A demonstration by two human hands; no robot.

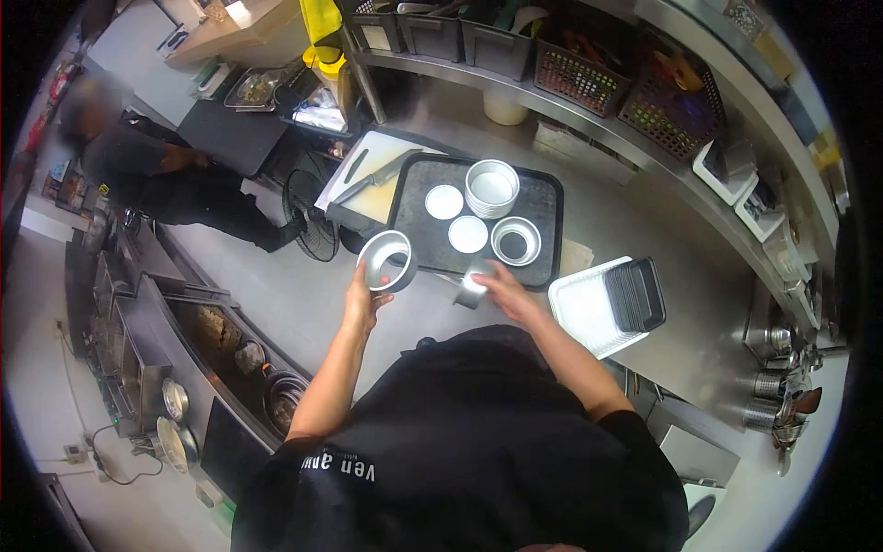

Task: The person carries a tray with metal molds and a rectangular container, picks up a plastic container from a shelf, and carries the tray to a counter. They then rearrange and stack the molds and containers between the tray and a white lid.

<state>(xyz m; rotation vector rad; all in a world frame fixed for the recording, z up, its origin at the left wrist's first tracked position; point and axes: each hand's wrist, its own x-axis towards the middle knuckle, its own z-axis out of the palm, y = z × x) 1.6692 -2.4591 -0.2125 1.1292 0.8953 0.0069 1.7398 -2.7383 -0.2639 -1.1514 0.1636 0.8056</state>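
Note:
My left hand (pixel 360 302) is closed round a round metal cake tin (pixel 374 253), tilted so that I see through its open base. My right hand (pixel 508 291) grips a second metal tin (pixel 470 293), turned on its side. Just beyond them lies a dark tray (pixel 428 175). On it stand a stack of round tins (pixel 480 204) and a single bottomless tin (pixel 503 236) with the tray showing through. Two flat pale discs (pixel 444 201), (pixel 468 235) lie beside the stack.
A knife (pixel 375 178) rests on a cutting board (pixel 354 158) left of the tray. At right, a white container (pixel 579 308) holds black trays (pixel 636 293). Baskets (pixel 581 75) line the shelf above. A floor fan (pixel 311 216) and another person (pixel 138 170) are at left.

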